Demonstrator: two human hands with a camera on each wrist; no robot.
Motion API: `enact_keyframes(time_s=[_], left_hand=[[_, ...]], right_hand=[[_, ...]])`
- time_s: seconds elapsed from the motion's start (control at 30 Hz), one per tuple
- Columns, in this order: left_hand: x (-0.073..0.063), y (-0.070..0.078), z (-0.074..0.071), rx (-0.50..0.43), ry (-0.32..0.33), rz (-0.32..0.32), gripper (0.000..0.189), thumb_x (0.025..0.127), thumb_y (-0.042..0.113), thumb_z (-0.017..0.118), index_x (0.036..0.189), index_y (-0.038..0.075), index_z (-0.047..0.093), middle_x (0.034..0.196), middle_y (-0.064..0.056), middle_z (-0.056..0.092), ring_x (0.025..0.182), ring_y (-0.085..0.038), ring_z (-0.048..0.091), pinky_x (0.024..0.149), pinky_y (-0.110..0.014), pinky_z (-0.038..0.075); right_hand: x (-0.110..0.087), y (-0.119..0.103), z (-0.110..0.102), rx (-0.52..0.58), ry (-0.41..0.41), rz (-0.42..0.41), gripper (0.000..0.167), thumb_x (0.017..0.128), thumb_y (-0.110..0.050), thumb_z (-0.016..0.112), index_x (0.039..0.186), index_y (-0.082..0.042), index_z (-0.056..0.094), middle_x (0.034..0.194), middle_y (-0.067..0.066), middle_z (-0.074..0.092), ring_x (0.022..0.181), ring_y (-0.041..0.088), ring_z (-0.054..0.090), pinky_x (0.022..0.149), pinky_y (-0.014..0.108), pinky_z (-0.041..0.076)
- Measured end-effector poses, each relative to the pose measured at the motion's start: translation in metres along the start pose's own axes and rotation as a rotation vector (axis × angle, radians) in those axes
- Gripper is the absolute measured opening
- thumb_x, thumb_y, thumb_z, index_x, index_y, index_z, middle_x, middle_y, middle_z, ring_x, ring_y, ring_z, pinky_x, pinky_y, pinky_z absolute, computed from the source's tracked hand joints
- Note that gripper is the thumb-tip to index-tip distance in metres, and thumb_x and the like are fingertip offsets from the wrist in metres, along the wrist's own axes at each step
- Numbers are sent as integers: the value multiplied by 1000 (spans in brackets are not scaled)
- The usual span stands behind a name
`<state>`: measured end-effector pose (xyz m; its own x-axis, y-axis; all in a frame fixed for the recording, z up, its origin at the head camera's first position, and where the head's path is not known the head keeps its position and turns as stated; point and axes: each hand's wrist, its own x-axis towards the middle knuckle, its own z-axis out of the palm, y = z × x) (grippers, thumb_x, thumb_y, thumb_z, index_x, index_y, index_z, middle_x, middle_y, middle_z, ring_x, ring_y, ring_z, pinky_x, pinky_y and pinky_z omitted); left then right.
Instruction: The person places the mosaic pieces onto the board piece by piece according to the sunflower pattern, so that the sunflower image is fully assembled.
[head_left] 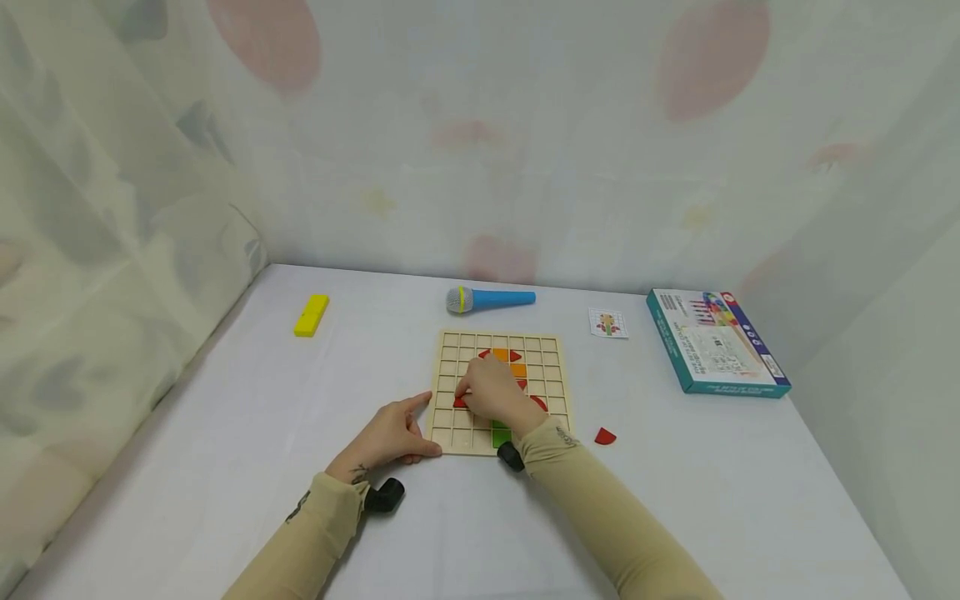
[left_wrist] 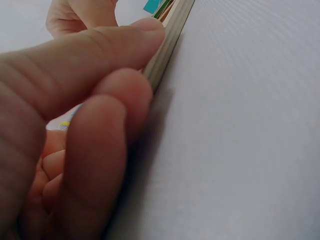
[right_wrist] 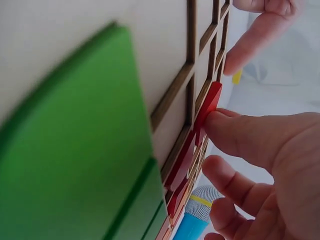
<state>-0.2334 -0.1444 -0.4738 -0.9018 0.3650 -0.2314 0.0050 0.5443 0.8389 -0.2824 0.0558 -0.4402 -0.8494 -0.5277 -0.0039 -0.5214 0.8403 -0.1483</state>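
A wooden grid board [head_left: 443, 419] lies on the white table with red, orange and green pieces in its cells. My left hand [head_left: 390, 433] is at its near left corner, thumb and forefinger extended and touching the left edge, the other fingers bent beneath. Over the left half of the board, my right hand [head_left: 491, 392] pinches a flat red piece [right_wrist: 209, 105] between thumb and forefinger, at a cell near the left side. Orange squares [head_left: 501, 355] fill cells towards the back, with red pieces beside them. Green pieces [head_left: 501, 437] sit at the near side, partly behind the right wrist.
Right of the board lies a loose red quarter-circle [head_left: 604, 436]. Behind the board is a blue toy microphone [head_left: 498, 298]. A small pattern card [head_left: 607, 323] and a teal-edged box [head_left: 716, 346] lie at the back right, a yellow block [head_left: 311, 315] at the back left.
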Motion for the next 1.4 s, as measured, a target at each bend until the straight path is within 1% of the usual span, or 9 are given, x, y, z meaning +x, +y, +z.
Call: enact_keyframes(time_s=[0.07, 0.27, 0.47, 0.67, 0.9, 1.0, 1.1, 1.2, 1.4], left_hand=[[0, 0, 0, 0, 2, 2, 102, 63, 30, 85, 145, 9, 29, 57, -5, 60, 44, -13, 52, 48, -28, 44], [1, 0, 1, 1, 6, 5, 102, 62, 30, 85, 146, 11, 29, 58, -4, 60, 44, -14, 53, 48, -28, 44], [1, 0, 2, 10, 13, -3, 102, 62, 31, 85, 145, 11, 30, 58, -4, 60, 44, -14, 53, 48, -28, 44], [1, 0, 1, 20, 22, -17, 100, 63, 29, 85, 145, 11, 31, 57, -4, 60, 44, -14, 52, 46, -27, 42], [1, 0, 1, 15, 20, -22, 101, 63, 29, 85, 145, 11, 30, 58, -4, 60, 44, -14, 52, 46, -27, 42], [1, 0, 1, 14, 22, -23, 101, 63, 29, 85, 145, 11, 30, 58, -4, 60, 44, -14, 52, 46, -27, 42], [1, 1, 2, 11, 18, -24, 100, 63, 27, 85, 145, 10, 30, 59, -4, 60, 44, -13, 52, 46, -27, 42], [0, 2, 2, 10, 13, -26, 100, 64, 26, 85, 146, 10, 29, 58, -4, 60, 44, -13, 51, 45, -26, 41], [1, -1, 1, 6, 16, -24, 100, 64, 27, 85, 146, 10, 29, 59, -5, 61, 44, -14, 52, 46, -26, 42]], right_hand=[[-2, 0, -1, -29, -6, 2, 15, 85, -22, 64, 92, -29, 76, 92, -3, 58, 87, 18, 48, 74, 33, 40], [-7, 1, -3, -25, -15, 15, 13, 85, -31, 66, 93, -29, 76, 89, -5, 53, 81, 15, 42, 71, 30, 34], [-13, 4, -3, -69, -17, 15, 22, 86, -26, 64, 106, -34, 71, 90, -4, 51, 80, 16, 40, 70, 32, 30], [-19, 7, -3, -99, -40, -3, 31, 91, -26, 55, 117, -40, 63, 91, -4, 47, 81, 16, 39, 73, 33, 29], [-27, 7, -7, -142, -18, -48, 26, 91, -30, 56, 112, -41, 66, 86, -5, 45, 81, 16, 38, 73, 34, 28], [-31, 9, -8, -147, 5, -60, 22, 91, -30, 56, 106, -39, 70, 94, -4, 51, 88, 18, 43, 77, 36, 32], [-38, 16, -13, -88, 40, -35, 21, 90, -21, 56, 99, -30, 73, 105, -2, 56, 95, 21, 48, 80, 41, 37], [-51, 32, -22, 15, 77, 40, 19, 88, -16, 58, 99, -21, 73, 108, 1, 59, 98, 24, 52, 80, 45, 39], [-96, 75, -44, 118, 103, 227, 23, 84, -16, 65, 107, -14, 69, 111, 6, 60, 102, 28, 55, 81, 51, 40]])
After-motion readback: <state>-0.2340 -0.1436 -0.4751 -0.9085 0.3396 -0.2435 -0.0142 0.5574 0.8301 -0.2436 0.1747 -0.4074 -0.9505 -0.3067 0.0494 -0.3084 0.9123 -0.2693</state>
